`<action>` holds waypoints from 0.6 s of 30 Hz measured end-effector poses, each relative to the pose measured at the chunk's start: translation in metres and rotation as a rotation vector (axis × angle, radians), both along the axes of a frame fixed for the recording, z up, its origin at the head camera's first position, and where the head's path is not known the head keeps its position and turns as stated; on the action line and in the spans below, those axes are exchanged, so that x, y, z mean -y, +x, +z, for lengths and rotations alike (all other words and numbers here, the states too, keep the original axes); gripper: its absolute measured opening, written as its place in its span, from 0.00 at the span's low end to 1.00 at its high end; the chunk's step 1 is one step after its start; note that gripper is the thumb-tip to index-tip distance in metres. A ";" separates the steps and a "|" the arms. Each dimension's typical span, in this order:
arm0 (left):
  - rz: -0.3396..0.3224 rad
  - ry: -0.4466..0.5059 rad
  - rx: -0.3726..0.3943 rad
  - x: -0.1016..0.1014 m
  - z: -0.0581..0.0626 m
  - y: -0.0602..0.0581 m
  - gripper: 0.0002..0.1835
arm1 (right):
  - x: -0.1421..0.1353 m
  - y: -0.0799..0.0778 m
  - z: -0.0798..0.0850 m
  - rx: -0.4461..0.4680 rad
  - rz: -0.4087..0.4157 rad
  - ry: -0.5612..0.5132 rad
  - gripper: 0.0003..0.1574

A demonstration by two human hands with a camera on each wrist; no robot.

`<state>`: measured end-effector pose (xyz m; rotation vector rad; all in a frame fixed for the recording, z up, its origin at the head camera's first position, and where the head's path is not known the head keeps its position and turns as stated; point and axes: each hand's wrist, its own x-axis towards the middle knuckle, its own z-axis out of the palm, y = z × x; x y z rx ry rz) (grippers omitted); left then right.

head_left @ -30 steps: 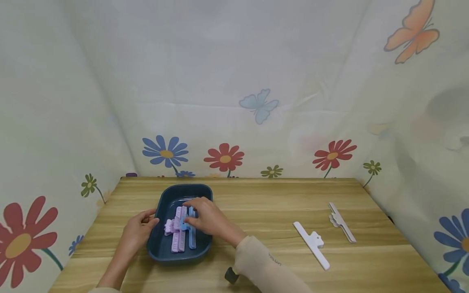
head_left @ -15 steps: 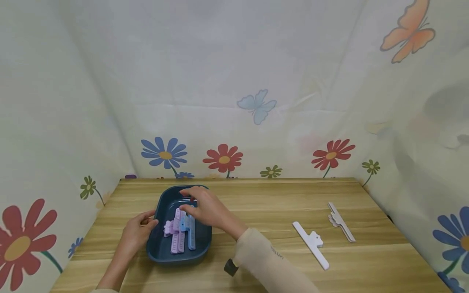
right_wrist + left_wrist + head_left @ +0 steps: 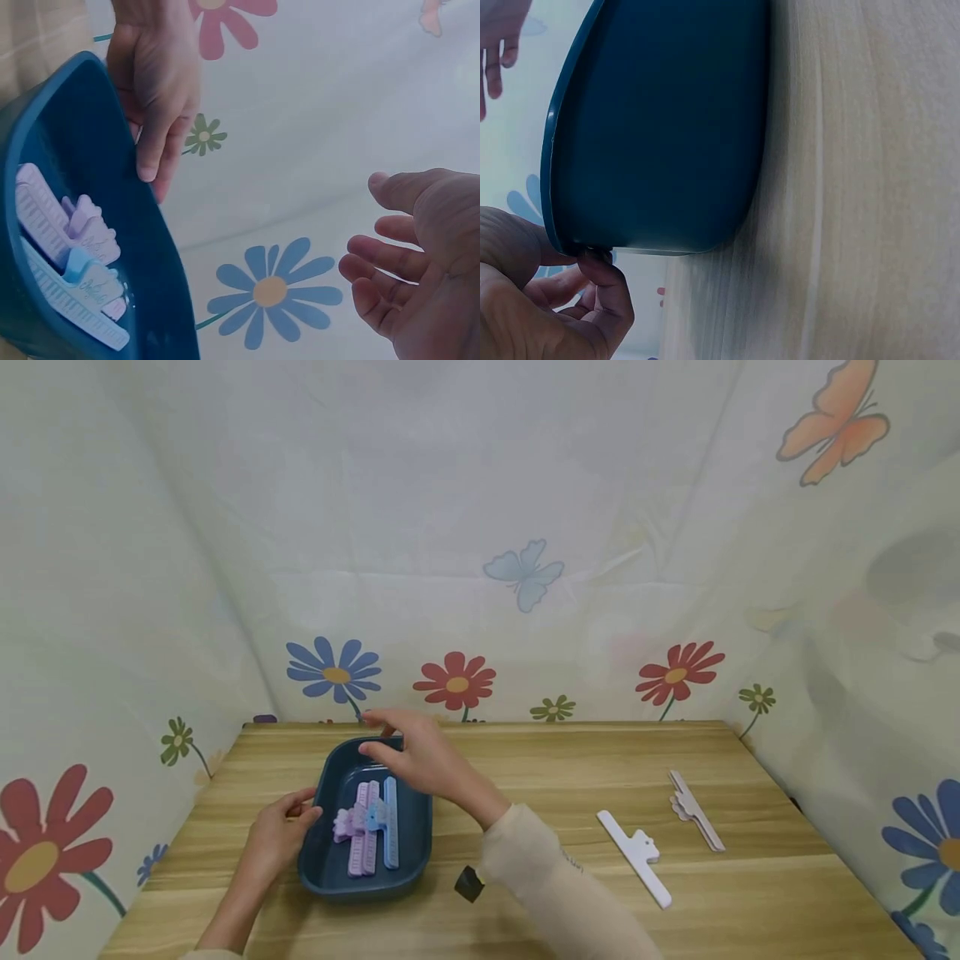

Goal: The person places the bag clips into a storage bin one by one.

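A dark blue plastic basin (image 3: 321, 868) stands at the left of the table. My left hand (image 3: 276, 837) pinches its left rim between thumb and fingers; the left wrist view shows this grip (image 3: 562, 300) up close. Inside the basin lie purple ruler-edged clips (image 3: 360, 839), overlapping, with a light blue clip (image 3: 391, 835) along their right side. Over the basin's far right part hovers my right hand (image 3: 420, 758), holding nothing. Its thumb and fingers are spread apart, and in the right wrist view this hand (image 3: 424, 255) is well away from the clips.
To the right on the wooden table (image 3: 540, 810) lie a white clip (image 3: 637, 860) and, farther back, a pale pinkish clip (image 3: 696, 810). A small dark block (image 3: 469, 883) shows beside the right sleeve. Flowered cloth (image 3: 420, 527) encloses the table's back and sides.
My right hand has let go of the light blue clip and risen up and away toward the basin's far edge. The left hand keeps its hold on the rim.
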<state>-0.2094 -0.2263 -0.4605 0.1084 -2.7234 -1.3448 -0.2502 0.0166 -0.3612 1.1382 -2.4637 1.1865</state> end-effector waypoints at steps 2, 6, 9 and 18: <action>0.000 0.001 0.003 0.000 0.000 0.000 0.23 | -0.001 0.001 0.003 -0.003 -0.001 0.001 0.29; 0.002 0.004 -0.002 0.000 -0.001 -0.001 0.22 | -0.002 0.002 0.005 -0.002 -0.001 0.005 0.29; 0.003 0.001 -0.006 0.001 -0.002 -0.002 0.22 | -0.006 0.001 0.003 -0.012 -0.006 0.004 0.29; 0.006 0.002 -0.002 0.001 -0.002 -0.002 0.23 | -0.030 -0.008 -0.002 -0.058 -0.043 -0.028 0.28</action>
